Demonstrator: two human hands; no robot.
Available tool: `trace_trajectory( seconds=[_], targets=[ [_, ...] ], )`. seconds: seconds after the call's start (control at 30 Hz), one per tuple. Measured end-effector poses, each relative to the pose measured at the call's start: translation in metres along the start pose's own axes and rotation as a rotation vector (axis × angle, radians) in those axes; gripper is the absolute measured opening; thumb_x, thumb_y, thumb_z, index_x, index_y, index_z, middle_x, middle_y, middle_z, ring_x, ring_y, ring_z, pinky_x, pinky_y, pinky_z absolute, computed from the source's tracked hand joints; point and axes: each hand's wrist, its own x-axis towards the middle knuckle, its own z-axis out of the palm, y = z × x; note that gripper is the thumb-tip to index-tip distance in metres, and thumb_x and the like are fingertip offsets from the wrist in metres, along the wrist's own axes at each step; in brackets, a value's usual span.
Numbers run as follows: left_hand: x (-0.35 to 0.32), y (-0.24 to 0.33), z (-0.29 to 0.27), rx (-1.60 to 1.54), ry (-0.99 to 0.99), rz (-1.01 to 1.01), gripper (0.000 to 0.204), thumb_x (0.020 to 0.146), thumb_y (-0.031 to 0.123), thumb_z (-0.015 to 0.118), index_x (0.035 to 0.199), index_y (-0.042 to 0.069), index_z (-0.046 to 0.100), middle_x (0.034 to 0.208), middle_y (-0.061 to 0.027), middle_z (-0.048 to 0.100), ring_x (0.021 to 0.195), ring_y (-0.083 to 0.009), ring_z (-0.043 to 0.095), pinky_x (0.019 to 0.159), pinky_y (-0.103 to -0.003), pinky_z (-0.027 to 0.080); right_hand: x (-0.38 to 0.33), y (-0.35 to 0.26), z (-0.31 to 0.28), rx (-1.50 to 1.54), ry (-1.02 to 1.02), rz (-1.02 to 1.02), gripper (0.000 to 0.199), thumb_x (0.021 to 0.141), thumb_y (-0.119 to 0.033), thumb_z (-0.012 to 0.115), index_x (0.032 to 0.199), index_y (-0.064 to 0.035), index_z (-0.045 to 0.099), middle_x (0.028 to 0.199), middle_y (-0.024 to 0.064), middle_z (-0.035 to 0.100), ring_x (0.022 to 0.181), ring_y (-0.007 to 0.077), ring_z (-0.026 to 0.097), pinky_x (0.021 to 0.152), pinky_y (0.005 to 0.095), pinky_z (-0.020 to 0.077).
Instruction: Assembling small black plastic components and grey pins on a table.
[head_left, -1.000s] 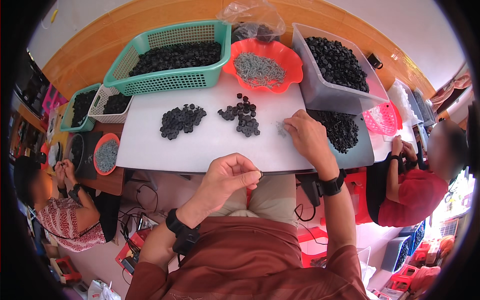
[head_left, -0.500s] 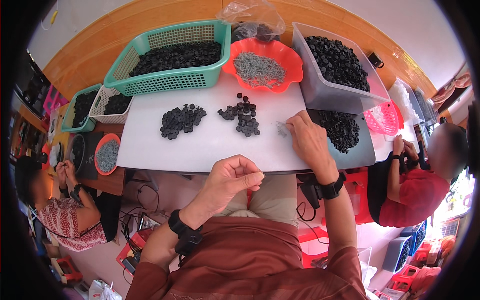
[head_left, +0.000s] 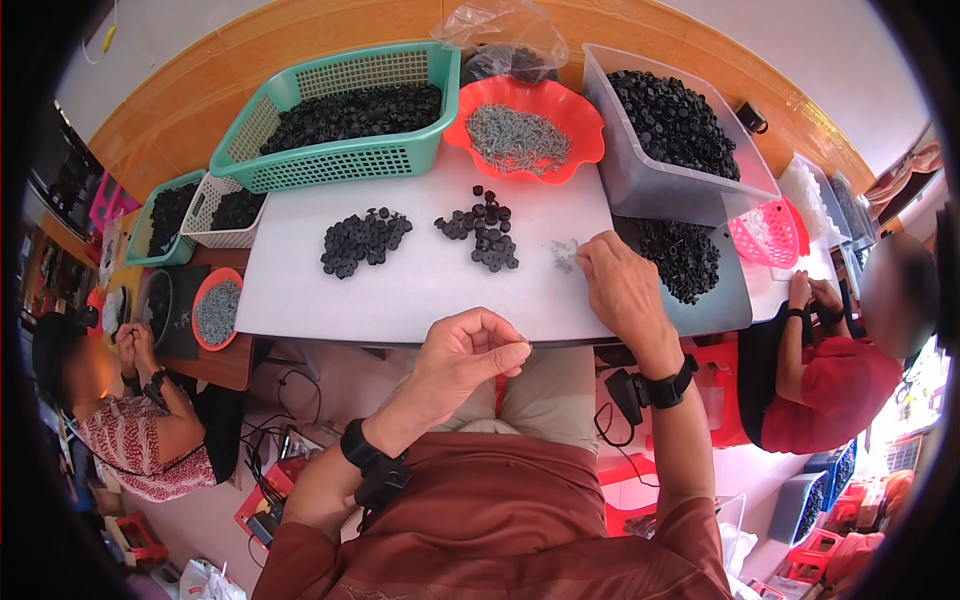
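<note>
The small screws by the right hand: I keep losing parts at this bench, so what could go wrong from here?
1. The small grey screws lie loose near the white table's front edge; the right hand reaching into them could sweep some off.
2. The left hand pinches its fingers over the lap, off the table; anything tiny held there would drop to the floor.

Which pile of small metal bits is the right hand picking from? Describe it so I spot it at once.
On the white table, look just left of the right hand. The small grey pile lies at its fingertips. Unlike the two black clusters further left, it is pale, sparse and metallic.
</note>
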Motion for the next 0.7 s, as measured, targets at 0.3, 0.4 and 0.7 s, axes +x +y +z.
trace_trajectory(
  seconds=[0.3, 0.4, 0.7],
  targets=[
    [-0.0004, -0.0009, 0.0041, 0.029, 0.003, 0.021, 0.014, 0.093, 0.006, 0.075, 0.101, -0.001, 0.066, 0.095, -0.0087, 0.070, 0.083, -0.0131, 0.069, 0.079, -0.027, 0.058, -0.0051, 0.0025, 0.0013, -0.202, -0.002, -0.126, 0.011, 0.081, -0.002, 0.057, 0.091, -0.0014, 0.059, 0.092, 0.0122, 0.059, 0.085, 0.0299, 0.063, 0.075, 0.0398, 0.0548],
    [-0.0007, -0.0016, 0.0045, 0.035, 0.002, 0.024, 0.014, 0.093, 0.006, 0.075, 0.101, -0.001, 0.066, 0.095, -0.0092, 0.071, 0.084, -0.0134, 0.069, 0.079, -0.027, 0.058, -0.0060, 0.0005, -0.0005, -0.205, 0.010, -0.130, 0.010, 0.082, -0.002, 0.056, 0.091, -0.0008, 0.059, 0.093, 0.0123, 0.060, 0.086, 0.0298, 0.063, 0.076, 0.0401, 0.0547],
    [0.0009, -0.0032, 0.0066, 0.058, -0.005, 0.030, 0.014, 0.093, 0.006, 0.075, 0.100, -0.001, 0.066, 0.095, -0.0089, 0.070, 0.083, -0.0134, 0.069, 0.079, -0.027, 0.058, -0.0101, 0.0062, -0.0003, -0.063, 0.023, -0.119, 0.010, 0.083, 0.000, 0.056, 0.092, 0.0000, 0.062, 0.093, 0.0152, 0.064, 0.089, 0.0331, 0.064, 0.078, 0.0430, 0.0536]
  ],
)
